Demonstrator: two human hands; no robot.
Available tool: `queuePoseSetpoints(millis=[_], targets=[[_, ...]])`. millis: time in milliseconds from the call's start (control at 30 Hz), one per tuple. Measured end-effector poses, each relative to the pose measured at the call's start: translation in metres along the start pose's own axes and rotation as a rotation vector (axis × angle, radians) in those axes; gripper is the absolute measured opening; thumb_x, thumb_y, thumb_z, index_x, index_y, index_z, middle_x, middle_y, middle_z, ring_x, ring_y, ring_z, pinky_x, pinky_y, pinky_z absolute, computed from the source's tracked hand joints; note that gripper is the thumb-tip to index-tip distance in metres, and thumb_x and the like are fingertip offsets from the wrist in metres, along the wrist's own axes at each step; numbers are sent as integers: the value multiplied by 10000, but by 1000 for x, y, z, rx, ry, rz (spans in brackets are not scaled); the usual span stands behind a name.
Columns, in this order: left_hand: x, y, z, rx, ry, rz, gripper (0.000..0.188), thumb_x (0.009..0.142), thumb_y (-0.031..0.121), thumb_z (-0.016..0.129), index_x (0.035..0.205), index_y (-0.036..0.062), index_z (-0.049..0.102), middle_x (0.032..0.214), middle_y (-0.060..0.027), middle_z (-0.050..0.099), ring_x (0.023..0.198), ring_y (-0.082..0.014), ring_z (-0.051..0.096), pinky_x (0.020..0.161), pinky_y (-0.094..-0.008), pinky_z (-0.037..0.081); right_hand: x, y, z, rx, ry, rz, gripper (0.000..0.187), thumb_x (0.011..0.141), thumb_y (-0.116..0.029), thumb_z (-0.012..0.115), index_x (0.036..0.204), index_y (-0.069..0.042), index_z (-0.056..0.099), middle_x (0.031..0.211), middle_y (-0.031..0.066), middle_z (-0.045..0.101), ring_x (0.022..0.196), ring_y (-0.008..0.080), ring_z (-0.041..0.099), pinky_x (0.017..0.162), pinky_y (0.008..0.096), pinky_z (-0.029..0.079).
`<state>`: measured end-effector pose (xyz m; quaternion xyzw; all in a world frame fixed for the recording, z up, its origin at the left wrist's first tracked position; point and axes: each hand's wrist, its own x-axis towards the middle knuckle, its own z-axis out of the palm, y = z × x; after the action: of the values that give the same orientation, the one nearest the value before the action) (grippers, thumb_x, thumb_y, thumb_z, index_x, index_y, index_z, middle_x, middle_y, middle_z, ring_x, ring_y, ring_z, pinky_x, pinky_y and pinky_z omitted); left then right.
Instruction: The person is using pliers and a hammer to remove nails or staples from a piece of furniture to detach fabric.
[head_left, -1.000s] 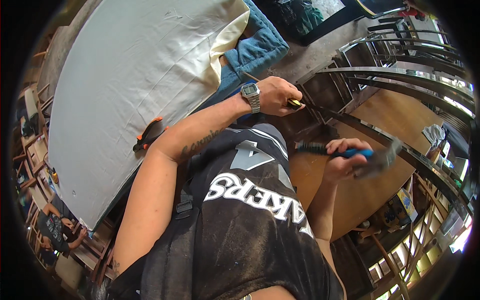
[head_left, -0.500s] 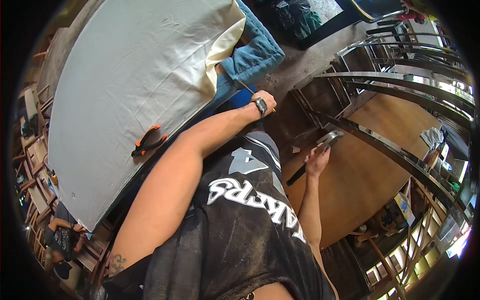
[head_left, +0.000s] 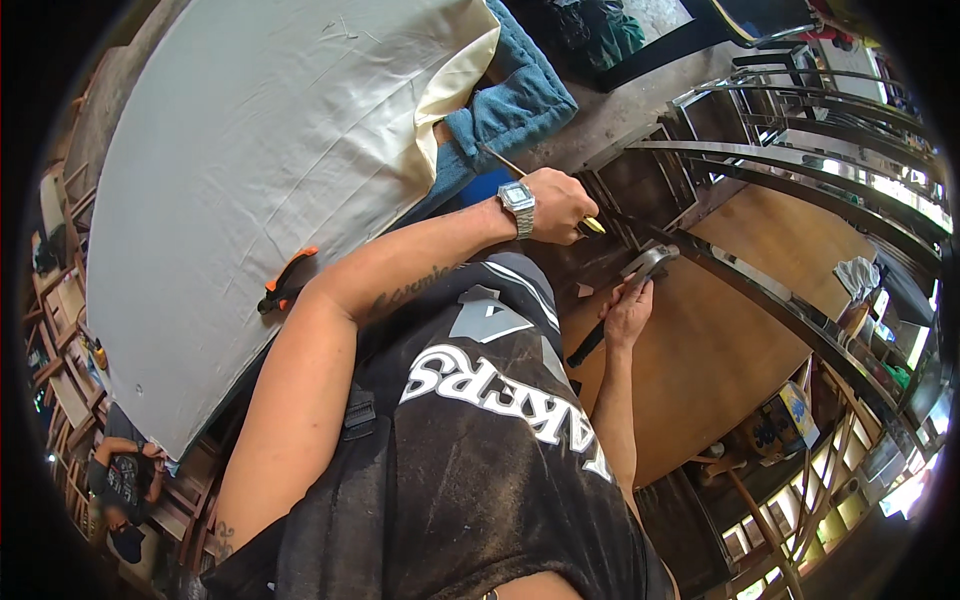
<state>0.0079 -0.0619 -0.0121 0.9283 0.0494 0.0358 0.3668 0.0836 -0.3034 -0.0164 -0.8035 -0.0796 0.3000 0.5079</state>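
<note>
One hammer [head_left: 652, 261] is gripped in a person's right hand [head_left: 628, 312], fingers closed around its dark handle, beside a padded piece in a workshop. The left hand [head_left: 558, 205], wearing a silver watch [head_left: 516, 197], is wrapped around a screwdriver [head_left: 592, 226] with a yellow and black handle; its thin shaft slants toward a corner of blue cloth [head_left: 520, 108], though whether the tip touches cannot be told. Pale grey cloth [head_left: 230, 170] covers most of the broad padded surface, creased toward its cream edge [head_left: 462, 75]. Orange-handled pliers [head_left: 288, 280] lie on it near the close side, by the left forearm. To the right, a large brown board [head_left: 690, 390] spreads below dark frames [head_left: 770, 280]. Concrete floor [head_left: 575, 140] shows beyond the blue corner. At lower left, another person [head_left: 125, 470] in a dark top is among wooden pieces [head_left: 75, 390].
</note>
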Motion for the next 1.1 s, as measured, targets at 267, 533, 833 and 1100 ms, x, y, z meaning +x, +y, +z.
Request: queuePoseSetpoints(millis=[267,533,833,1100], targets=[[-2,2,-23,-179,86,5,135,636,191,642,712,82,624,663,-155,618,697,-348,627,622,-438,506,0,-25,18,47,-63,-43,283,1005,-351,364,945,-86,443,603,-2,407,405,76,378,359,230,355],[-1,7,-28,-216,120,23,155,662,187,658,643,61,571,600,-151,579,628,-356,597,558,-428,474,2,-43,26,-13,-71,-51,294,988,-349,417,897,-70,440,561,-8,465,393,62,438,353,203,364],[0,2,-34,-227,87,-5,126,637,184,643,703,78,636,660,-160,619,676,-346,626,611,-419,513,4,-41,24,7,-69,-42,292,987,-346,427,889,-71,445,541,-13,456,391,57,431,349,200,343],[2,-1,-41,-361,212,8,122,668,192,638,704,76,636,628,-176,591,630,-358,601,570,-415,487,9,-53,28,-59,-82,-68,299,982,-350,440,878,-70,451,547,-18,456,396,52,419,355,200,335]])
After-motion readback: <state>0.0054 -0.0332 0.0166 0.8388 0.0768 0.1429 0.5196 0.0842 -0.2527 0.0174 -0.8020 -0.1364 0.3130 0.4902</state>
